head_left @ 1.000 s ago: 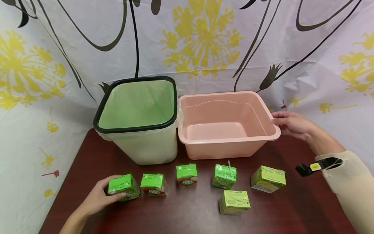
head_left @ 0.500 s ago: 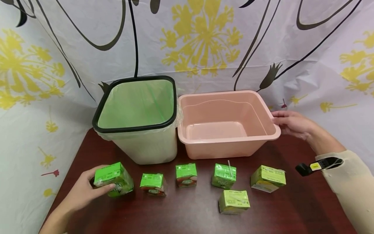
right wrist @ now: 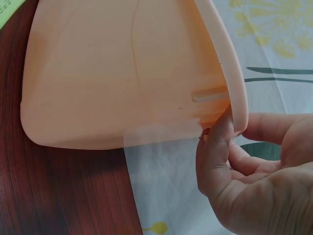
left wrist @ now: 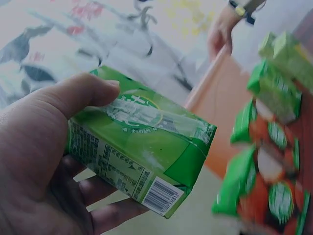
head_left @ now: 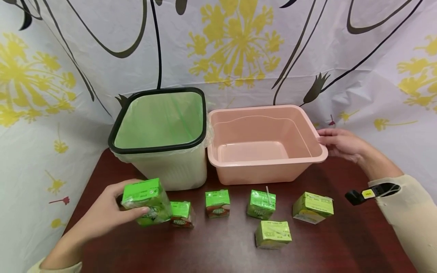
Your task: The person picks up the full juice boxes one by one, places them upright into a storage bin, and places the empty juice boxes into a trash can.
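My left hand [head_left: 110,208] grips a green juice box [head_left: 143,191], thumb on its near face. In the left wrist view the fingers wrap under the juice box [left wrist: 146,132], and a clear straw sleeve and a barcode show on it. At the right, my right hand [head_left: 341,146] pinches the rim of the pink plastic basin [head_left: 256,174]. The right wrist view shows thumb and fingers on either side of the rim of the basin [right wrist: 88,78]. A green-and-red juice box [head_left: 182,216] stands just right of the held one and is partly hidden by it.
A white bin [head_left: 177,170] with black rim and clear liner stands left of the basin. Across the dark red table [head_left: 218,258] stand another green-and-red box [head_left: 217,204], a green box [head_left: 261,206] with a straw, and two yellow-green boxes, one farther right [head_left: 313,208]. Printed cloth hangs behind.
My left hand has lifted the green juice box from the table, first leftward, then up and right toward the bin. The right hand stays at the basin rim.
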`<state>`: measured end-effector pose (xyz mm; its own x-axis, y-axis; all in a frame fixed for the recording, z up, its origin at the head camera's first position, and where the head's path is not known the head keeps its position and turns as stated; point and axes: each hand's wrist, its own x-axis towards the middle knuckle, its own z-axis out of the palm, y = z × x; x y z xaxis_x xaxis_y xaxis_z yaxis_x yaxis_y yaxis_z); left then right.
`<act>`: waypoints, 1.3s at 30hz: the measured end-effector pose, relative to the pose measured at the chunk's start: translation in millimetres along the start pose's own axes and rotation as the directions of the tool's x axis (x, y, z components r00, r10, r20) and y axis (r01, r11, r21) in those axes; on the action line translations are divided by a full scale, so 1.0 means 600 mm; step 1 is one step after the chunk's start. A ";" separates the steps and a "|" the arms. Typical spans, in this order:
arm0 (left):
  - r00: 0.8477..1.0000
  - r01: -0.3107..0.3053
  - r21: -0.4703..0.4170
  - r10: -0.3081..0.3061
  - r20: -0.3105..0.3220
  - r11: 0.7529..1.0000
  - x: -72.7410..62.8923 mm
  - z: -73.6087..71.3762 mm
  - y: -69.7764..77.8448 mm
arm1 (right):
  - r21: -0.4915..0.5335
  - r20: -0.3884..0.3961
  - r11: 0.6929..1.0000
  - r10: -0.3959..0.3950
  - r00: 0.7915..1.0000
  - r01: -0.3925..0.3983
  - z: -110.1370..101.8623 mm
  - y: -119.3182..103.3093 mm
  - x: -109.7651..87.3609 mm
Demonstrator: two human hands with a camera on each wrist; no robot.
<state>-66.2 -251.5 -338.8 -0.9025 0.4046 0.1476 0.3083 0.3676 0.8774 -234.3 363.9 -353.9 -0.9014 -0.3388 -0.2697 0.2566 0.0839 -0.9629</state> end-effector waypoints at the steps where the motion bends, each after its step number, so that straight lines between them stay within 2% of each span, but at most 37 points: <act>1: 1.000 0.003 -0.011 -0.003 0.014 1.000 0.007 0.004 0.011 | -0.002 -0.001 1.000 0.000 1.000 0.000 0.000 0.000 0.000; 8: 0.997 0.008 -0.066 -0.003 0.077 0.998 0.068 0.051 0.072 | -0.005 0.000 1.000 0.000 1.000 0.000 -0.002 0.000 -0.001; 14: 0.993 0.061 -0.164 -0.043 0.113 0.985 0.123 0.094 0.114 | -0.020 0.001 1.000 0.002 1.000 -0.002 -0.001 -0.002 0.002; 22: 0.993 0.036 -0.231 -0.010 0.113 0.972 0.202 0.145 0.164 | -0.031 -0.016 0.999 0.011 1.000 -0.011 0.003 -0.002 0.003; 30: 0.992 0.086 -0.268 -0.056 0.116 0.960 0.286 0.198 0.206 | -0.032 -0.010 0.999 0.008 1.000 -0.008 0.002 -0.003 0.000; 34: 0.989 0.108 -0.261 -0.076 0.128 0.959 0.326 0.214 0.219 | -0.022 -0.004 1.000 0.009 1.000 -0.009 0.002 -0.004 0.000; 39: 0.982 0.144 -0.314 -0.097 0.161 0.938 0.374 0.227 0.233 | -0.021 -0.004 1.000 0.013 1.000 -0.013 0.001 -0.002 0.003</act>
<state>-184.5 4.8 -245.6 -0.8681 0.4962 -0.0139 0.0646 0.1407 0.9879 -235.9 362.5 -353.0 -0.8992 -0.3341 -0.2826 0.2612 0.1084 -0.9592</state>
